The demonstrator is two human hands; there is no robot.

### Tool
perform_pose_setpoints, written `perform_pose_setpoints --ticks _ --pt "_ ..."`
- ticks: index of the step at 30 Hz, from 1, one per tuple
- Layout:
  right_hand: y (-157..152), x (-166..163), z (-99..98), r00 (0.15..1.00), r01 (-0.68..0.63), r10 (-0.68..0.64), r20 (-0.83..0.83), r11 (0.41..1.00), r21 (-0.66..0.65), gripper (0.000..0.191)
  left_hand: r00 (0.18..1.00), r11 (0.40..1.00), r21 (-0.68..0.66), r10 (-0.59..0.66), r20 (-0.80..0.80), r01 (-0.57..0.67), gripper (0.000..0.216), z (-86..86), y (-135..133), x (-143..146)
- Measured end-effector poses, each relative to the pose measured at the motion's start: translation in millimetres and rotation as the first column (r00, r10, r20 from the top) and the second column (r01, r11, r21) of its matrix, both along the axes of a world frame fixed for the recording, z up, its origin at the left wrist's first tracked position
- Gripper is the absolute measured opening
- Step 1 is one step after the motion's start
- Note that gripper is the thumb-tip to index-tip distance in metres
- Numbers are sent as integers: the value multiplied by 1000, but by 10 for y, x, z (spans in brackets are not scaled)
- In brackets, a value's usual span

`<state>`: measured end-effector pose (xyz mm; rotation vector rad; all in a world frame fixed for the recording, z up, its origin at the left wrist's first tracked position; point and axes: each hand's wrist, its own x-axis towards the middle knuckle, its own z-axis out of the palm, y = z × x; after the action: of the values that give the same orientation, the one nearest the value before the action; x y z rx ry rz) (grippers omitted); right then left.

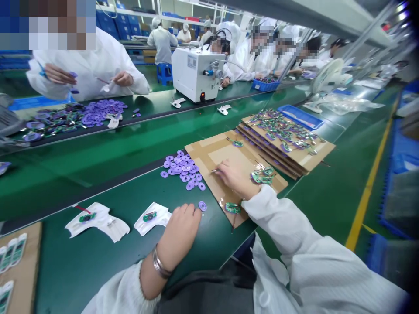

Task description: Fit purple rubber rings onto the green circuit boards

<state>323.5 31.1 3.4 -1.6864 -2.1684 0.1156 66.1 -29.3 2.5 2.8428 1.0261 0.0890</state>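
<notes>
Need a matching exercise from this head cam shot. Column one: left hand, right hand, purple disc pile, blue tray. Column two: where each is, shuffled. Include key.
Things
1. left hand
2. right hand
3. pile of purple discs
4. blue plastic tray

Places
A. Resting on a cardboard sheet
B. On the green bench mat, left of that sheet
C. Beyond the stacked cardboard trays
D. Beside a lone purple disc

Pairs: 1-D, 2-A, 3-B, 4-C

A long green-topped counter (98,261) runs toward the far end, with a white desk fan (329,76) at right. Far left, white metal shelving (124,17) holds blue plastic bins (121,28). A glossy green floor (340,209) carries a yellow stripe (369,205) at right.
</notes>
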Motion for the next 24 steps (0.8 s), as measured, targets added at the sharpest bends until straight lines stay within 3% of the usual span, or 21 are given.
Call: perform_pose_setpoints --ticks 2,4,5,7,9,12,19,21,24 --pt "15 -292 67 994 -42 45 -104 999 36 16 999 999 -21 34 31 -33 23 6 52 -51" --pt "22 -582 136 943 -72 97 -320 993 89 15 997 997 -52 55 54 -52 22 15 79 -79" --pt "31 -712 161 878 -74 118 -464 991 113 15 996 996 -71 62 59 -57 24 17 80 -78" --pt "62 -922 184 664 -45 126 -737 991 129 16 996 992 -104 75 47 -70 25 12 65 -52" --pt "100 -1052 167 463 -12 95 -881 995 100 18 996 988 -127 90 26 -86 18 -7 45 -9" --pt "119 -1121 103 289 -12 58 -955 998 57 20 991 983 -132 130 21 -127 23 -51 50 33" --pt "44 -1139 31 18 -109 -71 -997 991 -72 26 992 989 -90 118 33 -115 21 -73 108 34" --pt "41 -1159 32 -19 -130 -83 -996 988 -80 25 993 990 -75 118 26 -116 22 -55 101 42" --pt "35 -1187 36 9 -102 -98 -995 990 -99 27 993 991 -71 114 14 -113 22 -32 91 54"
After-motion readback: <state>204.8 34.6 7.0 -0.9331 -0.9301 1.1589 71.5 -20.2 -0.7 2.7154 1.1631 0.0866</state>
